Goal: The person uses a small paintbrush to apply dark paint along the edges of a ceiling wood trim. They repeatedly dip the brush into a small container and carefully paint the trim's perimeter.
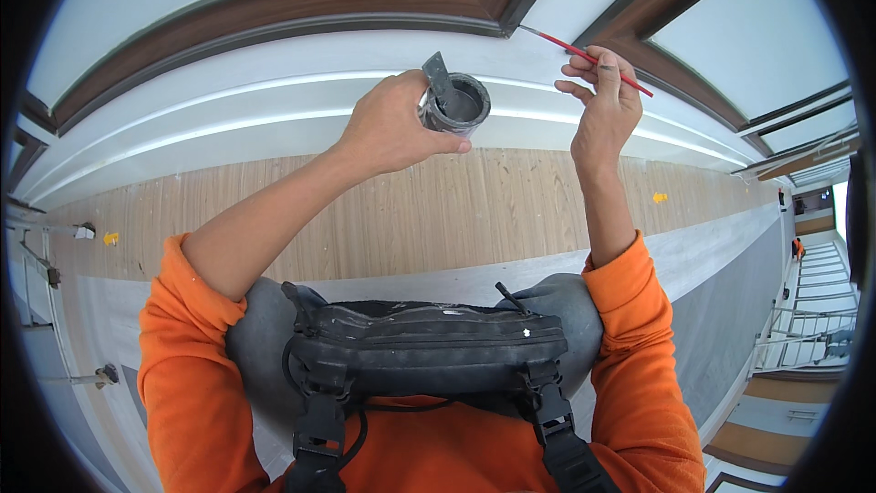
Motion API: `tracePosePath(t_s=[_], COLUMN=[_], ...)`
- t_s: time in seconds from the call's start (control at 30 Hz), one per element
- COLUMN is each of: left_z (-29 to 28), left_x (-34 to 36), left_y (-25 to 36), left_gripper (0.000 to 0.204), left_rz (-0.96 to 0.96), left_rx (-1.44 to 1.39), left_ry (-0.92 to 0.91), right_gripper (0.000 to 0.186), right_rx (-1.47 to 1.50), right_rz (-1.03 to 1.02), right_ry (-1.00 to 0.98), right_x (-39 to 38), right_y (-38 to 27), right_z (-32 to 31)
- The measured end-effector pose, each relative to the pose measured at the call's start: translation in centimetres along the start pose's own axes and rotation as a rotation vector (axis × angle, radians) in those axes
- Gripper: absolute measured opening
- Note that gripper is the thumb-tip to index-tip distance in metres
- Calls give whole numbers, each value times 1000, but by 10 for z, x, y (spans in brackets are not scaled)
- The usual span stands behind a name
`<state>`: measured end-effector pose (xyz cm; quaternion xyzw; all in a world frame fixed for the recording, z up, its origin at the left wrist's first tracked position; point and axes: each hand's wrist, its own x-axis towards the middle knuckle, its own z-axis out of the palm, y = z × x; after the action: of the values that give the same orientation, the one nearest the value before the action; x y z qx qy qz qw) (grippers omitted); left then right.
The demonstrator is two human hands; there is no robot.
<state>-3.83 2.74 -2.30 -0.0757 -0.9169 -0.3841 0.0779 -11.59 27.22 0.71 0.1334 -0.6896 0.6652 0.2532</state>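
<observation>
My left hand [392,123] grips a small can of dark grey paint [461,112], with a flat grey scraper [437,75] standing in it. My right hand [602,96] holds a thin red-handled brush [573,49] between thumb and fingers. The brush tip is at the dark grey edge strip beside the brown wooden moulding [484,5] on the white wall panel, near a lower corner of the frame. Whether the bristles touch it is hard to tell. A black bag [424,342] with straps sits across my lap.
White baseboard [274,100] runs along the wood-look floor [365,228], which bears yellow arrow markers [659,197]. A grey-white strip lies by my knees. Metal scaffold frames on wheels [105,376] stand at left; more ladder-like frames [812,292] and a small orange-clad person [798,249] are far right.
</observation>
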Motion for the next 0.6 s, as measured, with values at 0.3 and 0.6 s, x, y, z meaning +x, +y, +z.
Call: tracePosePath(t_s=[0.3, 0.6], left_z=[-1, 1], left_x=[0, 1], left_y=[1, -1], left_gripper=[66, 68], left_rz=[13, 29], left_rx=[-1, -7], left_ry=[-4, 1], right_gripper=[30, 30], right_rx=[-189, -275], right_rz=[-107, -149], right_ry=[-82, -129], right_x=[-4, -5], right_y=[-4, -5], right_z=[0, 3])
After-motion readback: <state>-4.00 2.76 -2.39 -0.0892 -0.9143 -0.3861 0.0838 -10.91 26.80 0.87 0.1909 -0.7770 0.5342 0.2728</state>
